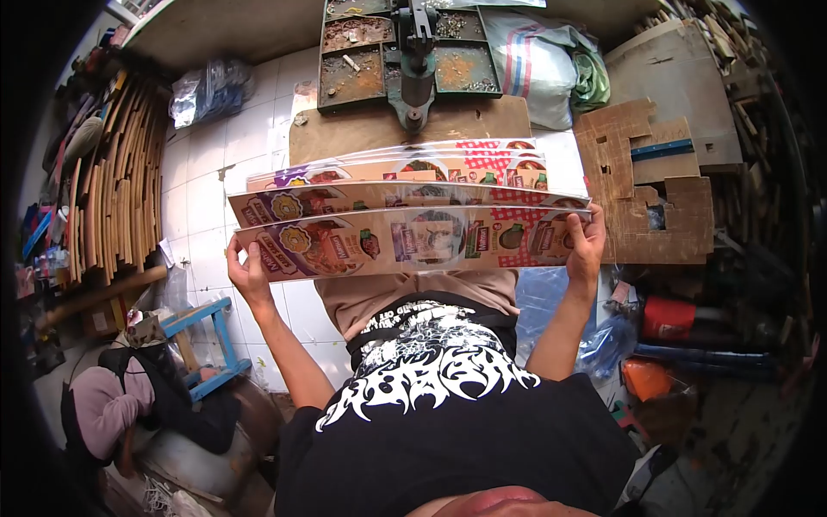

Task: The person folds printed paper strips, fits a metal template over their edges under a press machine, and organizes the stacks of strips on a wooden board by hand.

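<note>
A long printed panel (413, 246) with food pictures is held level in front of my lap. My left hand (250, 265) grips its left end, with the thumb on the printed face. At the right end my right hand (586, 239) closes round the edge of the same panel. Just behind it stands a second printed panel (345, 196), its right end close to my right hand. Several more such panels (413, 168) lie farther back on a brown board (314, 138), below a green metal machine (415, 90).
Compartment trays (355, 65) of small metal parts flank the machine. Stacked brown boards (116, 185) stand at the left, above a blue frame (222, 340). A white sack (530, 69) and cut boards (637, 233) are at the right. Another person (112, 396) sits lower left.
</note>
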Demonstrator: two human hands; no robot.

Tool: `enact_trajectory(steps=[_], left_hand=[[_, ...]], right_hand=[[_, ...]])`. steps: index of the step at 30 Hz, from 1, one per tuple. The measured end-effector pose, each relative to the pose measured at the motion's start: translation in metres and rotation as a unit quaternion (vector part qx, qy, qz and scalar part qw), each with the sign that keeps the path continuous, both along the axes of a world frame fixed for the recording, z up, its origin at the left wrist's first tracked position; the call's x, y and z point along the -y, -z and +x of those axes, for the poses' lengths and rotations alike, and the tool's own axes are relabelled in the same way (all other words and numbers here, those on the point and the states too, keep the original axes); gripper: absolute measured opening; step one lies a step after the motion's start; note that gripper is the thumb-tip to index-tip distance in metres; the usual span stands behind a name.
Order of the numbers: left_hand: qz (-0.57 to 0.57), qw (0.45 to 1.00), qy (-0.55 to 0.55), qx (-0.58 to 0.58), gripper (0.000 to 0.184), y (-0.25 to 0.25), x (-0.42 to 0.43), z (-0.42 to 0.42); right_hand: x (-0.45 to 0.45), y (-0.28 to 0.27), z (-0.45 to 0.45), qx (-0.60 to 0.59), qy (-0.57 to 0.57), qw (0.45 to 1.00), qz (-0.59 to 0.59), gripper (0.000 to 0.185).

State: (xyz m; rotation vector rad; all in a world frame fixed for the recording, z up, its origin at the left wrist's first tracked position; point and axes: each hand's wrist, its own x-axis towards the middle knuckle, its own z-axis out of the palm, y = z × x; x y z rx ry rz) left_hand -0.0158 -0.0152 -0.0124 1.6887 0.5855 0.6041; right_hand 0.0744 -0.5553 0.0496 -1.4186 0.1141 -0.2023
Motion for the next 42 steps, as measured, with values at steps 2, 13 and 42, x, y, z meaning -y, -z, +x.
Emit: enact_trajectory(steps=[2,13,42], left_hand=[[0.051,0.998,0.027,-0.006,0.05,0.0,-0.006,-0.007],[0.07,0.982,0.098,-0.142,0.045,-0.039,-0.026,-0.013],[-0.067,0.985,-0.011,-0.161,0.027,0.018,-0.05,-0.029]], right_hand=[[0.009,0.004,-0.008,-0.012,-0.006,1.0,0.0,0.032],[0.021,0.002,-0.026,-0.137,-0.107,0.985,0.013,0.059],[0.104,0.022,-0.07,0.044,-0.041,0.993,0.105,0.056]])
